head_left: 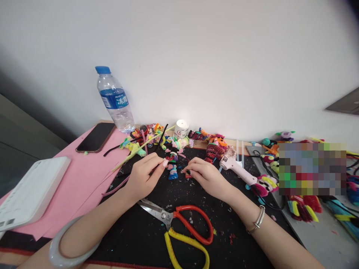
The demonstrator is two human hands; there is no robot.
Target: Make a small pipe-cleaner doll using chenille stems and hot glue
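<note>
My left hand (146, 172) rests on the black mat (134, 231), its fingers pinched together on a thin pipe cleaner end near a small colourful pipe-cleaner figure (172, 166). To the right of that figure my right hand (206, 175) is curled, with its fingertips pinching a tiny dark and red piece (187, 173) on the mat. The figure stands between the two hands. A grey bangle (66, 250) circles my left forearm and a silver bracelet (258, 218) my right wrist.
Red-handled scissors (179, 218) and yellow-handled scissors (186, 250) lie in front. A pink glue gun (237, 166), a water bottle (114, 101), a phone (95, 137), a white device (30, 190) on pink paper, a white tape roll (181, 129) and several pipe-cleaner crafts line the back.
</note>
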